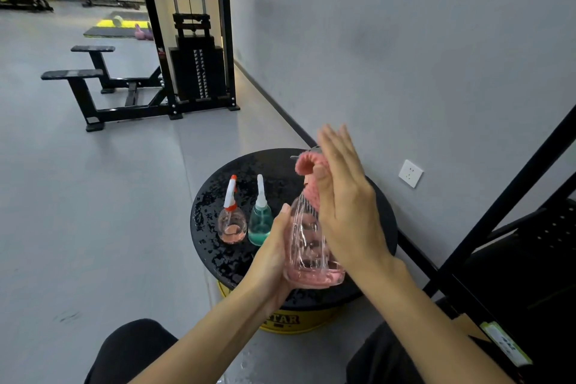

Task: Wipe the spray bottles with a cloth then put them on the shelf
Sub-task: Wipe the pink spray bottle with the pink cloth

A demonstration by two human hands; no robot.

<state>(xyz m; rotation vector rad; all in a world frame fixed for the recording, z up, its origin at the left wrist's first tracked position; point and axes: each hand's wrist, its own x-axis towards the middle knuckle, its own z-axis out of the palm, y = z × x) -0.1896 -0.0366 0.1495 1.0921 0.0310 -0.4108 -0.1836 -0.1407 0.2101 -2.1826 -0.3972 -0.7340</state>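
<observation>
Curling my left hand [274,246] round the slick-looking pink spray bottle [308,249], I press the cloth [307,165] to its neck, right hand [346,196] flat.

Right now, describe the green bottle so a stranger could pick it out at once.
Find the round black table by the grey wall. Two small bottles stand on it, left of the hand-held pink bottle. Take the right one: teal bottle, plain white nozzle; its neighbour is pink with an orange trigger.

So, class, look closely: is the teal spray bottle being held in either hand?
No, the teal bottle stands on the black table, while the left hand holds the clear pink bottle.
</observation>
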